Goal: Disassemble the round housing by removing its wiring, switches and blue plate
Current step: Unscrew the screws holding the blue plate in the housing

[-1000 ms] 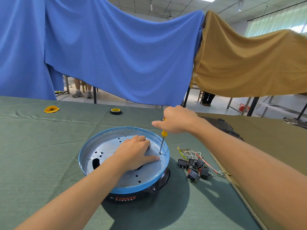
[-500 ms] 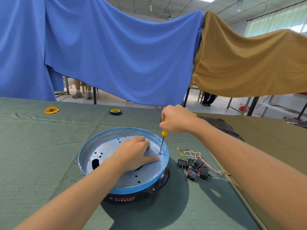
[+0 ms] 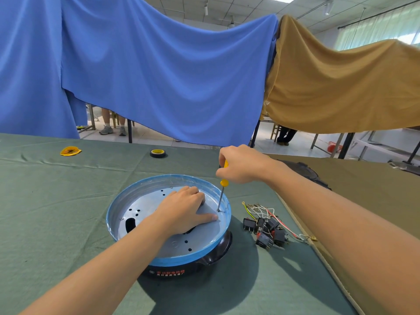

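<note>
Yellow-handled screwdriver (image 3: 221,196) gripped in right hand (image 3: 241,164) — left hand (image 3: 184,208) rests loosely spread on blue plate (image 3: 147,201).

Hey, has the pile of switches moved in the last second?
No. The switches lie in the same spot right of the round housing.

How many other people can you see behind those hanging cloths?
2. One pair of legs in sneakers shows under the blue cloth; another, in dark trousers, under the tan cloth. The cloths may hide more.
</note>
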The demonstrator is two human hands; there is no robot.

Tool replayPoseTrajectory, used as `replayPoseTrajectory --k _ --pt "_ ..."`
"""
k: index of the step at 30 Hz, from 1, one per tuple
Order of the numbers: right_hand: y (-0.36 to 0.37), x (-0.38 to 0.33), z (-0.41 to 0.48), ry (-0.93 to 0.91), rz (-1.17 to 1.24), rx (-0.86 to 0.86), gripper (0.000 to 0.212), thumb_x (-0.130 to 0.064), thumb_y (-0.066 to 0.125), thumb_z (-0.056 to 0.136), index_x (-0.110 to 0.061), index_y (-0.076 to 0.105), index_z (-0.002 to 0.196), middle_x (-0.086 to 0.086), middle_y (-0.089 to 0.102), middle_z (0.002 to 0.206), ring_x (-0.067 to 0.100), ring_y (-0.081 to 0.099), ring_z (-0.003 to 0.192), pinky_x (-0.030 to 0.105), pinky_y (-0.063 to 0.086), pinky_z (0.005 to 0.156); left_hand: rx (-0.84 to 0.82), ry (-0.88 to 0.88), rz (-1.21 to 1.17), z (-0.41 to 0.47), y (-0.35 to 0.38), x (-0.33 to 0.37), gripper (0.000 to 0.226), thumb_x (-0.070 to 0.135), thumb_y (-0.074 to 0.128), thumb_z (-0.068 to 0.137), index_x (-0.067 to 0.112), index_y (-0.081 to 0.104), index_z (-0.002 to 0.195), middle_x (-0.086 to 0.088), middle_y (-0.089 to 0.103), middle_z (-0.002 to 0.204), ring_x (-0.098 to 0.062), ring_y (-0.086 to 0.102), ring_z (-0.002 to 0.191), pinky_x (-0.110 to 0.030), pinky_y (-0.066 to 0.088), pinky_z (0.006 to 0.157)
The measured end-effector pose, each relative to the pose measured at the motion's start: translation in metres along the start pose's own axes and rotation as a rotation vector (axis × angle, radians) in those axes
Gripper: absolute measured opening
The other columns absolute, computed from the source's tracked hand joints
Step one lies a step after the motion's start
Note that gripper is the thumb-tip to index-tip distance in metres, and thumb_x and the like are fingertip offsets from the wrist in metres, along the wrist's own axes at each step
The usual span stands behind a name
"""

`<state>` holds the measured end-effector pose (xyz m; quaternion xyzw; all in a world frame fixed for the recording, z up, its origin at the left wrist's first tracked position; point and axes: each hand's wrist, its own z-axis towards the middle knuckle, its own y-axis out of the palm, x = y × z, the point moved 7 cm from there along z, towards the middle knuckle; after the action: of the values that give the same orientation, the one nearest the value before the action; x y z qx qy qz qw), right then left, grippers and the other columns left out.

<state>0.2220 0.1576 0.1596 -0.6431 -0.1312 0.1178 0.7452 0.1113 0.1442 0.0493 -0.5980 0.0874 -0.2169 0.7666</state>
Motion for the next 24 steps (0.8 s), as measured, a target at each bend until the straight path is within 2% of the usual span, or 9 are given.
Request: replayPoseTrajectory --k 2,4,7,10,13,15,18,20,24 --pt "-0.0008 0.0032 -0.0013 0.049 -0.069 0.041 0.046 -0.060 0.047 0.091 -0.015 0.053 0.078 0.003 0.056 0.077 0.022 0.051 0.070 0.035 0.039 0.055 0.001 0.000 0.006 0.0000 -0.0003 0.0001 0.050 0.074 0.047 0.083 0.025 0.051 0.092 0.009 0.047 0.093 -0.014 0.041 0.087 -0.029 0.035 0.072" --pt "-0.0010 0.0041 -0.0020 0.078 -0.064 0.059 0.045 -0.055 0.047 0.094 -0.015 0.050 0.071 0.002 0.051 0.070 0.019 0.047 0.064 0.032 0.034 0.051 0.001 -0.001 0.008 0.0000 0.0000 -0.0003 0.050 0.074 0.047 0.083 0.025 0.051 0.091 0.009 0.047 0.093 -0.014 0.041 0.086 -0.029 0.035 0.071" --pt "0.0006 0.0022 -0.0006 0.070 0.051 -0.003 0.024 -0.027 0.057 0.085 -0.006 0.064 0.095 0.012 0.065 0.088 0.031 0.062 0.087 0.042 0.052 0.068 0.001 -0.002 0.008 0.0000 0.0011 -0.0009 0.051 0.074 0.046 0.083 0.024 0.052 0.092 0.009 0.048 0.094 -0.013 0.041 0.087 -0.029 0.035 0.072" --pt "0.0002 0.0008 -0.0020 0.072 0.122 -0.036 0.036 -0.029 0.058 0.083 -0.003 0.064 0.107 0.018 0.067 0.103 0.033 0.062 0.100 0.045 0.054 0.079 0.000 -0.003 0.007 0.0003 0.0015 -0.0014 0.053 0.074 0.046 0.083 0.024 0.054 0.096 0.009 0.049 0.097 -0.013 0.041 0.088 -0.029 0.037 0.073" --pt "0.0010 0.0044 -0.0019 0.099 0.088 -0.015 0.045 -0.053 0.055 0.088 -0.009 0.060 0.080 0.007 0.062 0.076 0.026 0.058 0.076 0.037 0.048 0.062 0.003 0.005 0.015 0.0000 0.0008 -0.0007 0.049 0.074 0.047 0.083 0.025 0.050 0.091 0.009 0.046 0.095 -0.013 0.039 0.088 -0.029 0.035 0.073" --pt "-0.0001 0.0046 -0.0014 0.107 0.092 0.013 0.045 -0.049 0.056 0.090 -0.009 0.054 0.070 0.007 0.054 0.064 0.025 0.051 0.065 0.032 0.039 0.055 0.000 0.007 0.012 -0.0004 0.0004 -0.0002 0.047 0.073 0.047 0.084 0.027 0.046 0.089 0.010 0.045 0.093 -0.013 0.039 0.087 -0.029 0.033 0.072" --pt "-0.0008 0.0022 -0.0012 0.108 0.155 -0.019 0.033 -0.027 0.060 0.082 0.000 0.066 0.100 0.020 0.069 0.094 0.030 0.060 0.075 0.045 0.053 0.066 -0.002 0.009 0.010 0.0001 0.0002 -0.0001 0.047 0.073 0.047 0.084 0.027 0.046 0.089 0.009 0.045 0.094 -0.013 0.040 0.088 -0.029 0.033 0.072" --pt "-0.0008 0.0004 -0.0018 0.110 0.159 -0.040 0.038 -0.031 0.059 0.080 -0.002 0.066 0.105 0.019 0.068 0.099 0.030 0.064 0.085 0.046 0.055 0.075 0.004 0.011 0.013 0.0003 0.0002 -0.0002 0.047 0.074 0.047 0.083 0.026 0.046 0.088 0.009 0.046 0.094 -0.013 0.040 0.088 -0.029 0.033 0.072" --pt "-0.0015 0.0042 -0.0014 0.145 0.109 0.020 0.047 -0.051 0.054 0.088 -0.012 0.048 0.062 0.003 0.049 0.059 0.024 0.050 0.061 0.032 0.040 0.054 0.017 0.015 0.012 0.0007 0.0011 -0.0014 0.047 0.074 0.046 0.083 0.027 0.046 0.088 0.010 0.046 0.093 -0.013 0.040 0.087 -0.028 0.033 0.071"
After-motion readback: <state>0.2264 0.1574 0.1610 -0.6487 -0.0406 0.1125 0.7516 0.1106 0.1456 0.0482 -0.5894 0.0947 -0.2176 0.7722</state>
